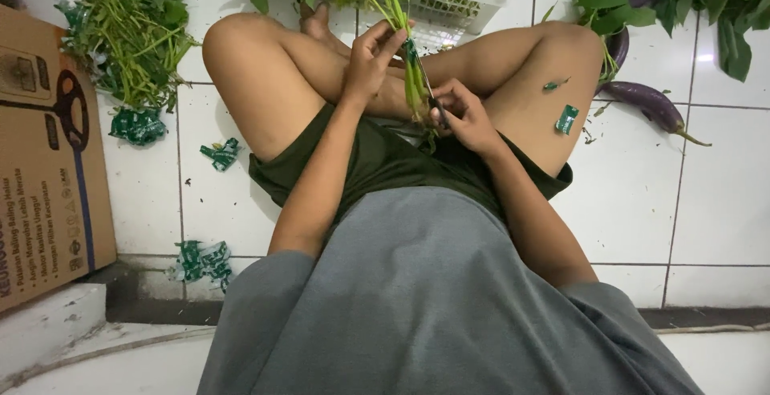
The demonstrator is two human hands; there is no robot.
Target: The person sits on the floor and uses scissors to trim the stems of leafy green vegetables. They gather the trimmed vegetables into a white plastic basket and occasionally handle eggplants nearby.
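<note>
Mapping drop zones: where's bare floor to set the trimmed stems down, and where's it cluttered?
Free: white tiles right of the right knee, below the eggplant down to the dark grout strip. Smaller patch between the cardboard box and the left thigh, dotted with green wrapper scraps. Crowded: the top edge, with the pile of greens, the white basket and leafy bunches. Left hand and right hand hold the stem bunch.

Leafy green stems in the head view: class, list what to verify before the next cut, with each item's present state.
1. Left hand holds the bundle of leafy green stems firmly: ok.
2. Right hand grip on the blade: ok.
3. Blade against the stems: ok.
4. Left fingers away from the blade edge: cannot tell.
5. White basket close behind the bundle: ok.
6. Thighs out of the blade's path: cannot tell.
</note>
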